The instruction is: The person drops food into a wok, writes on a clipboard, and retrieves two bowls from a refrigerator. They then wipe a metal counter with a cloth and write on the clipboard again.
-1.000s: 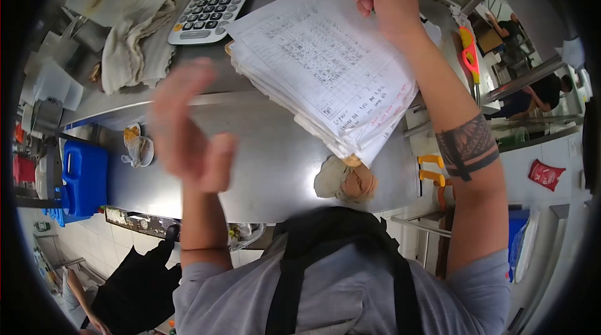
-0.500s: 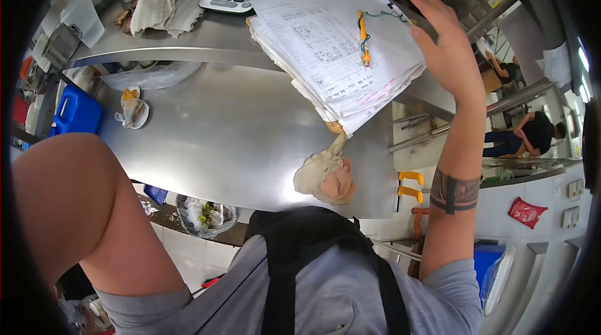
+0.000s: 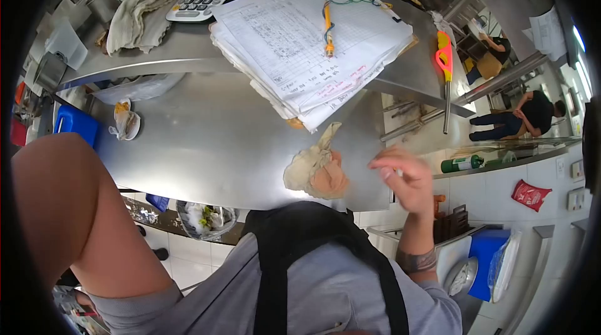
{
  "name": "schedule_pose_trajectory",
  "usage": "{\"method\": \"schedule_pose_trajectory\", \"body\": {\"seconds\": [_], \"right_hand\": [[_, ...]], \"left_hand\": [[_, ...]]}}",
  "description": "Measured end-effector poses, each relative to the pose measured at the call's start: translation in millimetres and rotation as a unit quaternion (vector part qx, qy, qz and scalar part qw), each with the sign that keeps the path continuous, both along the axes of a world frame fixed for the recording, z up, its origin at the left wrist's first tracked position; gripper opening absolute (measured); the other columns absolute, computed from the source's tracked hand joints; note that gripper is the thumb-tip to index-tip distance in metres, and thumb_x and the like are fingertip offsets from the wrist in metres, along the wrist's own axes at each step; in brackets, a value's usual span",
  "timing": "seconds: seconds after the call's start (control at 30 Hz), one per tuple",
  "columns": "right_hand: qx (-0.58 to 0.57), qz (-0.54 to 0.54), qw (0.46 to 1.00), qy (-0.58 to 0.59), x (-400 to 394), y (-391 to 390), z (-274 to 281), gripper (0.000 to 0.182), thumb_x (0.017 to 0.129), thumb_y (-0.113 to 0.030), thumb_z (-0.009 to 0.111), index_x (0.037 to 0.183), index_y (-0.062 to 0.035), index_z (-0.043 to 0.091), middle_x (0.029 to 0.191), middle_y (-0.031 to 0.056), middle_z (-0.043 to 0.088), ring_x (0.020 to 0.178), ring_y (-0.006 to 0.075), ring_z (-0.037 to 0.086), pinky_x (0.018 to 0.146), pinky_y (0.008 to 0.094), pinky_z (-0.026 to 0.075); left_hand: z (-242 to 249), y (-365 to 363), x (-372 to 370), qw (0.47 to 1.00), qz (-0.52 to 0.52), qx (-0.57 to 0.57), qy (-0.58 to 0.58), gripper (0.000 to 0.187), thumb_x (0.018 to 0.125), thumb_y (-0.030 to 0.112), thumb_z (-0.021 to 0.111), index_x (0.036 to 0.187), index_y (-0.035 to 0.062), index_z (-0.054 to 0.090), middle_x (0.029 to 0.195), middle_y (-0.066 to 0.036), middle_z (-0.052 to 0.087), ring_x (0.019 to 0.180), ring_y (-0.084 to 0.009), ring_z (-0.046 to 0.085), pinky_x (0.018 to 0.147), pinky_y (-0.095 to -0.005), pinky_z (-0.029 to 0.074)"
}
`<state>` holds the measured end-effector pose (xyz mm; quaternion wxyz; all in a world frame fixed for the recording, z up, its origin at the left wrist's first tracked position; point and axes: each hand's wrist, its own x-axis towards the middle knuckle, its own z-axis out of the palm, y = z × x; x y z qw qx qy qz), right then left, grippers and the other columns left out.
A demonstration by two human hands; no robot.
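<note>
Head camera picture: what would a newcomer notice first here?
First, the thick stack of papers on the raised steel shelf, with an orange pen lying on top. Below it, a crumpled cloth lies at the near edge of the steel counter, with the right hand empty beside it.

My right hand (image 3: 407, 178) is blurred — its fingers smear together; my left hand sits out of frame, only the raised arm (image 3: 75, 210) showing; the writing on the papers (image 3: 307, 41) is too small to read.
</note>
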<state>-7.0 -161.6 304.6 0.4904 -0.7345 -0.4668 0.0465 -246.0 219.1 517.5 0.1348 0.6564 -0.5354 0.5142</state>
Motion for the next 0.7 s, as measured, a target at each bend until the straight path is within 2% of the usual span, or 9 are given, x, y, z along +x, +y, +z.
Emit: {"method": "schedule_pose_trajectory", "body": {"seconds": [0.07, 0.1, 0.2, 0.23, 0.33, 0.5, 0.57, 0.63, 0.7], "right_hand": [[-0.09, -0.063, 0.991, 0.081, -13, -5, -40, 0.015, 0.096, -0.007, 0.069, 0.106, -0.0008, 0.077, 0.098, 0.0131, 0.077, 0.091, 0.0262, 0.071, 0.084, 0.0376, 0.055], [-0.077, -0.061, 0.992, 0.077, -15, -1, -61, 0.015, 0.096, -0.007, 0.069, 0.106, -0.0008, 0.077, 0.098, 0.0131, 0.077, 0.091, 0.0262, 0.071, 0.084, 0.0376, 0.055], [-0.227, -0.093, 0.969, 0.032, -30, -14, -103, 0.017, 0.096, -0.011, 0.07, 0.11, -0.0036, 0.077, 0.103, 0.0181, 0.075, 0.094, 0.0372, 0.071, 0.085, 0.0418, 0.057], [-0.245, -0.098, 0.964, 0.043, -39, -29, -120, 0.017, 0.096, -0.011, 0.07, 0.11, -0.0036, 0.077, 0.103, 0.0181, 0.075, 0.094, 0.0372, 0.071, 0.085, 0.0418, 0.057], [-0.335, -0.063, 0.936, 0.089, -39, -26, -156, 0.024, 0.099, -0.025, 0.061, 0.108, -0.0057, 0.074, 0.101, 0.0222, 0.073, 0.099, 0.0437, 0.068, 0.088, 0.0521, 0.054], [-0.456, -0.054, 0.884, 0.089, -45, -70, -253, 0.021, 0.094, -0.02, 0.066, 0.105, -0.0031, 0.073, 0.104, 0.0216, 0.074, 0.098, 0.044, 0.07, 0.085, 0.0484, 0.056], [-0.5, -0.075, 0.859, 0.08, -46, -85, -278, 0.02, 0.093, -0.019, 0.066, 0.102, -0.003, 0.073, 0.102, 0.0214, 0.074, 0.098, 0.0446, 0.07, 0.084, 0.049, 0.056], [-0.49, -0.123, 0.85, 0.147, -47, -93, -292, 0.02, 0.088, -0.019, 0.069, 0.098, -0.0031, 0.073, 0.098, 0.021, 0.075, 0.097, 0.0441, 0.071, 0.083, 0.0496, 0.056], [-0.443, -0.134, 0.866, 0.188, -50, -97, -293, 0.021, 0.082, -0.021, 0.073, 0.093, -0.0035, 0.073, 0.095, 0.0212, 0.075, 0.094, 0.0437, 0.071, 0.081, 0.0493, 0.057]], "left_hand": [[3, -5, 3, 1.0, -0.006, 0.022, 0.01, 0.034, 0.094, 0.031, 0.072, 0.103, -0.0017, 0.067, 0.104, -0.017, 0.072, 0.093, -0.0319, 0.068, 0.083, -0.0391, 0.053], [3, -8, 3, 0.999, -0.008, 0.032, 0.012, 0.033, 0.094, 0.031, 0.072, 0.102, -0.0014, 0.067, 0.103, -0.017, 0.072, 0.092, -0.0317, 0.068, 0.082, -0.0388, 0.054], [0, -8, 14, 0.999, -0.026, 0.019, 0.024, 0.03, 0.094, 0.029, 0.073, 0.099, -0.0007, 0.068, 0.101, -0.016, 0.072, 0.09, -0.0309, 0.068, 0.081, -0.0379, 0.054], [-2, -6, 19, 0.999, -0.032, 0.007, 0.032, 0.029, 0.094, 0.028, 0.073, 0.098, -0.0004, 0.068, 0.1, -0.015, 0.072, 0.089, -0.0307, 0.068, 0.08, -0.0377, 0.054], [-4, -9, 23, 0.998, -0.047, 0.014, 0.039, 0.026, 0.093, 0.026, 0.074, 0.095, 0.0004, 0.069, 0.098, -0.014, 0.073, 0.087, -0.0299, 0.069, 0.078, -0.0368, 0.054], [-24, -1, 32, 0.987, -0.121, -0.007, 0.103, 0.022, 0.093, 0.023, 0.075, 0.09, 0.0017, 0.07, 0.094, -0.013, 0.073, 0.083, -0.0287, 0.069, 0.075, -0.0354, 0.055], [-59, 14, 48, 0.959, -0.195, -0.032, 0.204, 0.021, 0.092, 0.022, 0.075, 0.088, 0.0022, 0.07, 0.092, -0.012, 0.073, 0.081, -0.0282, 0.069, 0.074, -0.0348, 0.055], [-111, 25, 69, 0.885, -0.253, -0.048, 0.389, 0.019, 0.092, 0.02, 0.076, 0.086, 0.0027, 0.07, 0.09, -0.012, 0.074, 0.079, -0.0277, 0.07, 0.073, -0.0343, 0.055], [-187, 20, 91, 0.766, -0.134, -0.081, 0.623, 0.019, 0.092, 0.019, 0.076, 0.084, 0.0032, 0.071, 0.089, -0.011, 0.074, 0.078, -0.0272, 0.07, 0.071, -0.0337, 0.056]]}}
